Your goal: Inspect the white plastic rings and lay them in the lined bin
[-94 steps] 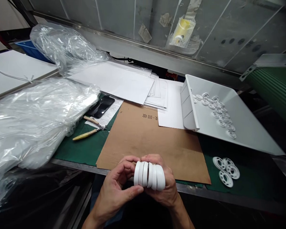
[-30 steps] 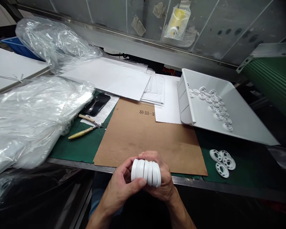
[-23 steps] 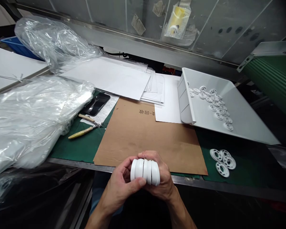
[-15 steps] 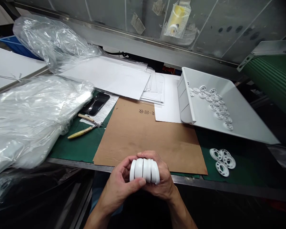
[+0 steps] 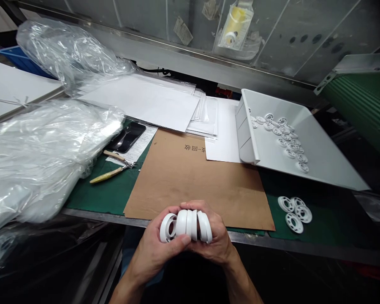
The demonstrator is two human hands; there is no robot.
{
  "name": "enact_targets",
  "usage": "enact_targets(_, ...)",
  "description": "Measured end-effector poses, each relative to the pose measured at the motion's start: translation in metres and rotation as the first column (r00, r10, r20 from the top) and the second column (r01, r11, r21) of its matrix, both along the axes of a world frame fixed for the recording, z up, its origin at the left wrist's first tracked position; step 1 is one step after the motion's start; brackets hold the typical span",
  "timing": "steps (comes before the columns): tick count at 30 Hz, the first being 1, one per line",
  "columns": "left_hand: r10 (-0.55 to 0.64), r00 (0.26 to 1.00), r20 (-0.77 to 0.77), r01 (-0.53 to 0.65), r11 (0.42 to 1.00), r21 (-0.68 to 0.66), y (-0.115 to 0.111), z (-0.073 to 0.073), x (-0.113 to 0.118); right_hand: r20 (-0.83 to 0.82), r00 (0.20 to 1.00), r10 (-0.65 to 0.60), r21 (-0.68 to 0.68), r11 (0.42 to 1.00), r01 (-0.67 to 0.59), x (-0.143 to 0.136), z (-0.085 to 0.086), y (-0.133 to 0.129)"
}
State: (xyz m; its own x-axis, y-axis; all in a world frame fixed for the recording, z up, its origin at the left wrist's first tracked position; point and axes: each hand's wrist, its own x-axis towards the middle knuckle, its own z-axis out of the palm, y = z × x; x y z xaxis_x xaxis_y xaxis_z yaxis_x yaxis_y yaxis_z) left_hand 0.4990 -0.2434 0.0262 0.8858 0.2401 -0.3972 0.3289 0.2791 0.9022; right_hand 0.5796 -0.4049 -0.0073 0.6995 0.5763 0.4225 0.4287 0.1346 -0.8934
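Over the near edge of the card (image 5: pixel 196 185), the left hand (image 5: pixel 150 245) and right hand (image 5: pixel 220 238) hold between them a row of rings (image 5: pixel 189 223); the leftmost ring (image 5: pixel 162 230) leans apart. The work seems to be partway: this row is gathered, while four rings (image 5: pixel 307 219) lie on the mat (image 5: pixel 319 234) and others in the tray (image 5: pixel 329 169). Left thumb presses the row's near side; right fingers wrap its other end. Both forearms slope inward from below.

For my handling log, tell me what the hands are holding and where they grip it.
A row of white rings, by their outer rims: the left hand around the left end, the right hand around the right end.
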Motion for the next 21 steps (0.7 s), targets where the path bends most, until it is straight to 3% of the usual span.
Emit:
enact_targets(14, -0.025, 0.999, -0.023, 0.026, 0.999, 0.025, 0.002, -0.004, -0.001, 0.015, 1.000, -0.020, 0.017, 1.000, 0.020, 0.000, 0.000, 0.001)
enact_targets(21, -0.168, 0.986, 0.014, 0.168, 0.986, 0.007, 0.007, -0.018, -0.002, -0.032, 0.999, -0.016, -0.010, 1.000, 0.016, -0.003, -0.005, 0.004)
